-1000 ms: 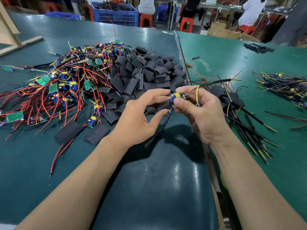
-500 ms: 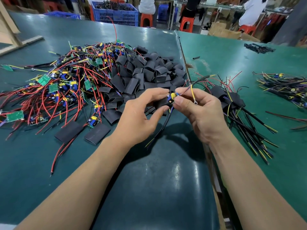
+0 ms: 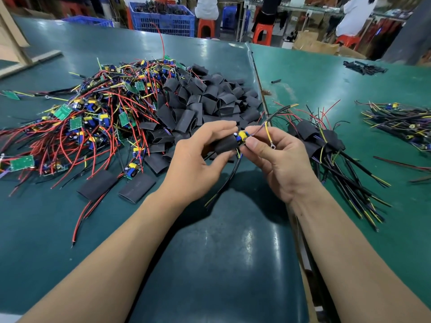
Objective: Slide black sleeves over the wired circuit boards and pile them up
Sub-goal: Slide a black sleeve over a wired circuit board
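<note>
Left hand (image 3: pixel 198 164) pinches a black sleeve (image 3: pixel 224 144) between thumb and curled fingers, held above the green table (image 3: pixel 58 229) at mid-frame. Sleeve is matte, flattened and short, its open end facing 3 o'clock. Circuit board (image 3: pixel 243 137) protrudes from that end: small, with a yellow part and a blue part showing; most of the board is hidden inside the sleeve. Right hand (image 3: pixel 277 159) pinches the exposed board end between thumb and forefinger. Thin yellow wire (image 3: pixel 268 136) with a ring terminal lies across the right fingers; black leads hang toward 6 o'clock.

At 9 to 10 o'clock of the hands: tangled heap of bare boards (image 3: pixel 88 122), green, with red, black and yellow wires. At 12 o'clock: heap of loose sleeves (image 3: pixel 210 99). At 3 o'clock, just beside the right hand: pile of sleeved boards (image 3: pixel 321 141), leads trailing toward 5 o'clock.
</note>
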A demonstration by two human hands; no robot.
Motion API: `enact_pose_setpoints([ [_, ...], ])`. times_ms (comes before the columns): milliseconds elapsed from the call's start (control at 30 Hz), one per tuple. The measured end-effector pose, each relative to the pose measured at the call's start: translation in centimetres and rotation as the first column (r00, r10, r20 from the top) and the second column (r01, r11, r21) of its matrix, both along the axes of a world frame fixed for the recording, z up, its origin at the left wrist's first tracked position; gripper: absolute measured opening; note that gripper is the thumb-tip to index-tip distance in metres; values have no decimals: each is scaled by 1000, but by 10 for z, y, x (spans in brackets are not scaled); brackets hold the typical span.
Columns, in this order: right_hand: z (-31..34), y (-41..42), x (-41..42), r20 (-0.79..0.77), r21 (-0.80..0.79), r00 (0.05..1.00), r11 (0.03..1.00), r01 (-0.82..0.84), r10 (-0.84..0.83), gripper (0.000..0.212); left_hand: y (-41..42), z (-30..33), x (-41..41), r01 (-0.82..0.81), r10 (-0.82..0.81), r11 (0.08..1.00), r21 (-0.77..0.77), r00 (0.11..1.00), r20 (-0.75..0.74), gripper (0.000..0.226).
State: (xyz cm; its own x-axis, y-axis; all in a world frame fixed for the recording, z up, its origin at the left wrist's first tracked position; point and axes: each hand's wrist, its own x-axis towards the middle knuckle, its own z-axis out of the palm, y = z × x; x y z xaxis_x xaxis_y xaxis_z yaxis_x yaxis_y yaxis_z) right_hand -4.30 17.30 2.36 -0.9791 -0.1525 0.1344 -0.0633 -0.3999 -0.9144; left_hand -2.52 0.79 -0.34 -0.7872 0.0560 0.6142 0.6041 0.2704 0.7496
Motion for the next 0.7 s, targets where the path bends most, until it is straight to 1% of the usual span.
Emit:
enact_pose_setpoints([
  [133, 0, 1, 1, 15, 50, 1000, 999, 19, -19, 15, 1, 0, -1, -23, 23, 1000, 8, 1000, -12, 42],
  [233, 2, 0, 3, 31, 14, 999, 1000, -21, 21, 15, 1, -1, -2, -32, 32, 999, 6, 999, -28, 40],
  [333, 2, -1, 4, -11, 59, 1000, 998, 0, 1, 13, 1, 0, -1, -31, 31, 999, -36, 999, -9, 39],
  [367, 1, -2, 4, -17, 60, 1000, 998, 4, -3, 13, 1, 1, -1, -40, 40, 998, -55, 999, -1, 41],
  [433, 1, -2, 4, -4, 32, 1000, 999, -11, 12, 15, -1, 2, -1, -73, 77, 994, -86, 996, 45, 53],
  [500, 1, -3, 4, 2, 38, 1000, 999, -26, 26, 18, -4, 4, -2, -116, 139, 980, -164, 981, 136, 69],
  [567, -2, -4, 4, -19, 79, 999, 997, -26, 27, 15, -5, 3, -1, -159, 209, 958, -240, 957, 201, 74],
  [667, -4, -6, 4, -105, 222, 994, 974, 38, -14, 16, -4, 2, -1, -215, 264, 941, -262, 950, 167, 63],
  [700, -4, -6, 4, -122, 240, 993, 970, 40, -10, 17, -2, 2, -2, -217, 263, 942, -257, 952, 158, 60],
])
